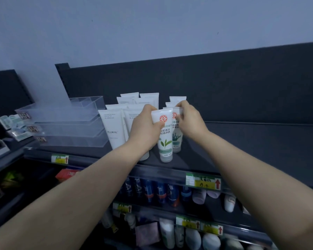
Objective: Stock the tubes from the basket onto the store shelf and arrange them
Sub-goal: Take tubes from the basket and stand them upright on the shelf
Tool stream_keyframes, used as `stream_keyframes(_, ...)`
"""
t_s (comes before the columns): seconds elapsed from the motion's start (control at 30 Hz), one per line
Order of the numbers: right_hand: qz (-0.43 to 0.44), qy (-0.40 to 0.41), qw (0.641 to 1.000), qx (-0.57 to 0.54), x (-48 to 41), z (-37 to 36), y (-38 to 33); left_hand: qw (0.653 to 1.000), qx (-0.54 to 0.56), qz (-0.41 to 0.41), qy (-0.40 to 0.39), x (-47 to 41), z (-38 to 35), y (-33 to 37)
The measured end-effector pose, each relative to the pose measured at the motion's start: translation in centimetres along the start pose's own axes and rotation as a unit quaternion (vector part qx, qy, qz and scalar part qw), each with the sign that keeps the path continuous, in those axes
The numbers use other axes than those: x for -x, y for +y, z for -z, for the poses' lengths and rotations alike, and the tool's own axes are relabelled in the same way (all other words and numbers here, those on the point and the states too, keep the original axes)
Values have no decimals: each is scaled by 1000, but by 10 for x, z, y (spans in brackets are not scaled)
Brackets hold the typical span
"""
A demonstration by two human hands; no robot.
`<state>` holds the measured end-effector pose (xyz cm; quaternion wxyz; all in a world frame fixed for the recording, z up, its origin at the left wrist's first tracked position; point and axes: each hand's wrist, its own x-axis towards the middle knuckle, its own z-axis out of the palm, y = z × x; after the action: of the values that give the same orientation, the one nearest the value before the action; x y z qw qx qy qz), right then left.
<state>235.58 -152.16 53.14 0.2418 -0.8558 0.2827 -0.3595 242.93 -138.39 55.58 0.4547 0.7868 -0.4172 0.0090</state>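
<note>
Two hands meet at the centre of the frame over the dark top shelf. The left hand curls fingers and thumb around a white green-leaf tube standing cap-down near the shelf's front edge. The right hand pinches the crimped top of a second tube just behind it. White FLORAL tubes stand at their left.

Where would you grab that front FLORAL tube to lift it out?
Probably pinch the FLORAL tube by its flat crimped top, coming from above and in front: it stands upright, top free, while other tubes crowd behind and beside it.
</note>
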Motion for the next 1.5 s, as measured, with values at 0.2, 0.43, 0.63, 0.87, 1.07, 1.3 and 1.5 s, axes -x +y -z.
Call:
stream_keyframes(0.2,4,-26,1000,10,-1,6,2,999,1,6,-34,-7,-7,0)
stream_keyframes(0.43,25,-40,996,73,16,24,9,997,13,15,-75,1,-15,-2)
stream_keyframes(0.63,39,-27,960,274,41,48,27,997,35,35,-66,4,-20,6)
stream_keyframes(0.87,58,-61,952,295,68,50,43,1000,17,5,-12,20,-23,17)
stream_keyframes(1.07,82,-69,948,301,105,55,50,991,-76,-103,50,63,-26,34)
stream_keyframes(1.3,91,-86,938,323,183,79,47,962,-239,-60,-119,132,-42,58)
stream_keyframes(1.5,36,-141,923,357,288,118,72,940,-265,-22,-215,215,-68,53)
